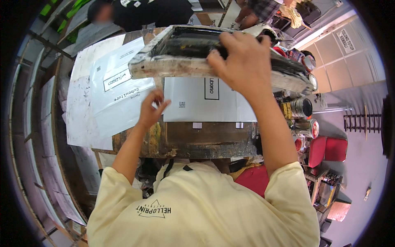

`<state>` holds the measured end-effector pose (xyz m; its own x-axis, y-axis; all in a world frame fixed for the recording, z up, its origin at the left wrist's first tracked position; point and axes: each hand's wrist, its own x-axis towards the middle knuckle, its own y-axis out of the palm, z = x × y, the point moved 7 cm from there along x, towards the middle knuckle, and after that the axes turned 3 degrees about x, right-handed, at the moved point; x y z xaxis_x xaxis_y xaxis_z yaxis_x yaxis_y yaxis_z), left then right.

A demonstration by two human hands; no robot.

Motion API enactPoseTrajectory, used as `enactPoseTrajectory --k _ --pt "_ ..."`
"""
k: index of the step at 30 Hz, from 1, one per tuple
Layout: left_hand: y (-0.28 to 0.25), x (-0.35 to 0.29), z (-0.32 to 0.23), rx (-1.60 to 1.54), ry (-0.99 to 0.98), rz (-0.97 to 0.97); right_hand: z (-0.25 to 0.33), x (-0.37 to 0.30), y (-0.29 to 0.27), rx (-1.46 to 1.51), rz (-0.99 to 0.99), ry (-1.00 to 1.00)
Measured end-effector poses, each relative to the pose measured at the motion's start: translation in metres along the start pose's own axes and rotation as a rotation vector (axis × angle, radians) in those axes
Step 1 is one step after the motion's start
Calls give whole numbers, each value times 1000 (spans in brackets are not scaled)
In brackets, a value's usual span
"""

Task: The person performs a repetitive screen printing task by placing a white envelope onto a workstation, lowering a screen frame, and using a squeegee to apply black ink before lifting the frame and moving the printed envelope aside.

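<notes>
A wooden screen printing frame [173, 67], smeared with black ink, is tilted up over the work table. My right hand [242, 61] is closed around its near side, with the fingers reaching over into the inky inside. Whether a squeegee is also under those fingers is hidden. Below the frame lies a white printed sheet or bag [193, 107] with a black boxed print and a small square code. My left hand [152, 108] is beside that sheet's left edge, fingers apart and slightly bent, with nothing visible in it. Another printed white bag [119, 99] lies slanted to the left.
The worn wooden table [185, 138] has an ink-stained front edge. Ink cans [302, 108] crowd its right side, near a red chair [325, 149]. Racks [53, 144] of white sheets stand at the left. Another person [152, 12] is across the table.
</notes>
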<state>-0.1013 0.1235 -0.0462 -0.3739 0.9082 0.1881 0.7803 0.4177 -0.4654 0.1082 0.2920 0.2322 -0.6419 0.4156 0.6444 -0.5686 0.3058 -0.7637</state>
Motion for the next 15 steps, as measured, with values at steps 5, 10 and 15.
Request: enactPoseTrajectory --k 5,10,15 --pt "43 -41 49 469 346 236 -21 40 -9 8 2 -22" --pt "52 -41 58 533 342 278 -14 66 -19 125 74 194" --pt "47 -5 46 473 260 321 -16 67 -24 234 60 90"
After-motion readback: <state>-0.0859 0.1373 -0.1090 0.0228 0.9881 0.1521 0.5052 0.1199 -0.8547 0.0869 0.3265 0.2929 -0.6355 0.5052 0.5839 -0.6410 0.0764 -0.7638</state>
